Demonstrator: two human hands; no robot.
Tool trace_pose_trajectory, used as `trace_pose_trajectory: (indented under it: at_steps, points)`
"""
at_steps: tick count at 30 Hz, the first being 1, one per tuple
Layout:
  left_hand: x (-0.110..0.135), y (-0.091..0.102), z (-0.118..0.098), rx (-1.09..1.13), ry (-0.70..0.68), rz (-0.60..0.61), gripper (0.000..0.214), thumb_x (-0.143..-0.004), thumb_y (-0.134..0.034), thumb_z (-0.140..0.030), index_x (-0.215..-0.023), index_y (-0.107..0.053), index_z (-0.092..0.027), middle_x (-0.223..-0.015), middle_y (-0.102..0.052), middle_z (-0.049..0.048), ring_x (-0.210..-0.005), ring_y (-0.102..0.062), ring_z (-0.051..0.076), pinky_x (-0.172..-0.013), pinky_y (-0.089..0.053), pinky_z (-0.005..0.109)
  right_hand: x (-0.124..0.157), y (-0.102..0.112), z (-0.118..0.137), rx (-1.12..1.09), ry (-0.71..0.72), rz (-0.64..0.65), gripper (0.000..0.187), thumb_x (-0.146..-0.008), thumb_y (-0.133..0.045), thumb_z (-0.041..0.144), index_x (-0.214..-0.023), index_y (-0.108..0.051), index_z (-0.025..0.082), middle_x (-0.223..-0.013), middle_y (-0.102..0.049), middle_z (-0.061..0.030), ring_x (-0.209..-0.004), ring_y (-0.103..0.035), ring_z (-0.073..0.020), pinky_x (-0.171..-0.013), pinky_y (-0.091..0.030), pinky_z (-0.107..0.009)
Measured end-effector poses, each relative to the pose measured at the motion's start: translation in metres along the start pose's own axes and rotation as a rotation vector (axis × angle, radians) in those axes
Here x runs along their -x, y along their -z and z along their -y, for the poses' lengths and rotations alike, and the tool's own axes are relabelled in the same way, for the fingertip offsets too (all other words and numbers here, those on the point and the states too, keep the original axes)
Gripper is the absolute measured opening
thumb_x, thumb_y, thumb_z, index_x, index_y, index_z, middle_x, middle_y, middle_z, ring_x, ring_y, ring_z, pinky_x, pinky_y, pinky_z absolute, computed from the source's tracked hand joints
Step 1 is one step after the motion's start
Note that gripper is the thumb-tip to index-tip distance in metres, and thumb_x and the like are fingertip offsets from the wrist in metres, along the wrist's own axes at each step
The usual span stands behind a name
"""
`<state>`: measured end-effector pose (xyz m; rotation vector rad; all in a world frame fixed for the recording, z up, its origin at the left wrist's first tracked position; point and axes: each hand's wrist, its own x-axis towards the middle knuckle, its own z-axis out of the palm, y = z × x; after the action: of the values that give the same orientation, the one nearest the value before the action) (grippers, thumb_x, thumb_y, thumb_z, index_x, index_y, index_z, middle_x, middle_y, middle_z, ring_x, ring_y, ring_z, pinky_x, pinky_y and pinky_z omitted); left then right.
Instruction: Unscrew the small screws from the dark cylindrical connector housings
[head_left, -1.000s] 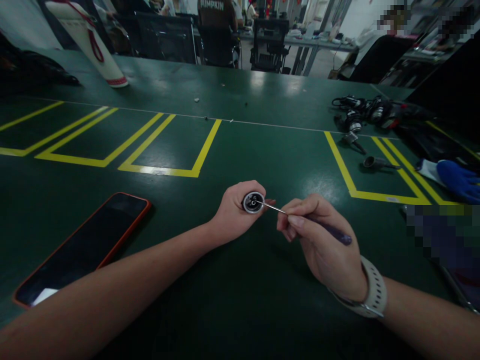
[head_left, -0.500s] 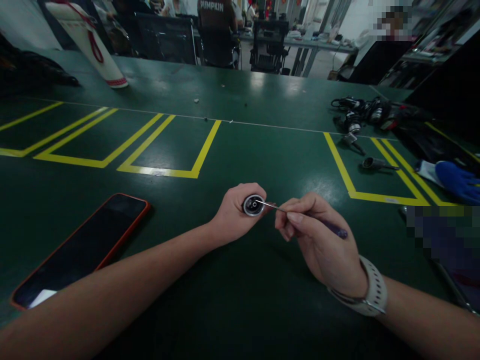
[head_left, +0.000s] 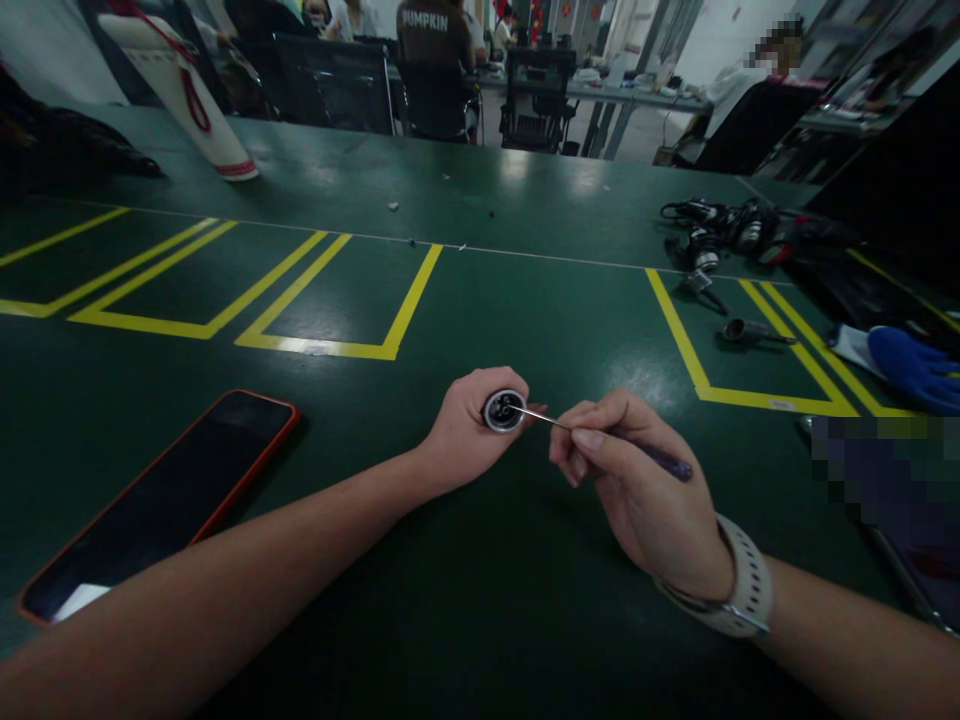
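Observation:
My left hand (head_left: pixel 471 425) is closed around a round metal connector (head_left: pixel 504 412), whose open end with dark pin holes faces me. The rest of its body is hidden in the fist. In my right hand (head_left: pixel 637 465) a slim screwdriver (head_left: pixel 667 462) with a dark purple handle is pinched between thumb and fingers. Its thin shaft points left, and the tip reaches into the connector's open face; whether it touches a pin hole I cannot tell. A pale watch strap circles the right wrist.
A phone in an orange case (head_left: pixel 165 500) lies left. Black cabled connectors (head_left: pixel 712 235), a loose connector shell (head_left: pixel 750 332) and a blue glove (head_left: pixel 911 365) are at the right. A white cylinder (head_left: pixel 187 100) stands at the back left. Yellow tape (head_left: pixel 322 346) marks the green table (head_left: pixel 525 330).
The screwdriver tip has shifted slightly down within the connector's face. Both hands keep nearly the same place and grip.

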<state>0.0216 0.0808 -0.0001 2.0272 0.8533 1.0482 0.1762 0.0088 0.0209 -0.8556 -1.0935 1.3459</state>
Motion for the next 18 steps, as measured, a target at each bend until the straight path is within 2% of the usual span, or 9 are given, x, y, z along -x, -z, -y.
trace_pose_trajectory:
  at_steps: [7,12,18]
  points:
    - [-0.0002,-0.0002,-0.0004,0.035,0.020,-0.021,0.017,-0.073,-0.063,-0.018,-0.063,-0.049,-0.017,-0.061,-0.050,-0.0038,-0.056,-0.047,0.009,-0.053,-0.037,0.022,0.0009,-0.0001,-0.0006,-0.002,0.027,0.013,0.011,-0.085,-0.052,0.011,-0.080,-0.058,0.020,-0.074,-0.061,-0.0004,-0.064,-0.052,-0.0115,-0.057,-0.041,-0.026]
    - [-0.0002,-0.0015,-0.0008,-0.049,0.020,-0.027,0.019,-0.074,-0.062,-0.020,-0.061,-0.048,-0.017,-0.061,-0.051,-0.0034,-0.056,-0.047,0.009,-0.054,-0.037,0.022,0.0027,0.0005,-0.0024,0.085,0.077,-0.015,0.009,-0.084,-0.054,0.013,-0.081,-0.058,0.020,-0.075,-0.061,-0.0007,-0.066,-0.052,-0.0127,-0.057,-0.041,-0.027]
    - [0.0000,-0.0012,-0.0002,-0.137,-0.001,0.000,0.019,-0.075,-0.060,-0.019,-0.061,-0.048,-0.017,-0.061,-0.051,-0.0036,-0.057,-0.047,0.010,-0.055,-0.036,0.023,0.0016,0.0016,-0.0030,0.101,0.053,-0.006,0.007,-0.084,-0.054,0.014,-0.081,-0.058,0.020,-0.075,-0.061,-0.0008,-0.066,-0.053,-0.0126,-0.057,-0.042,-0.027]
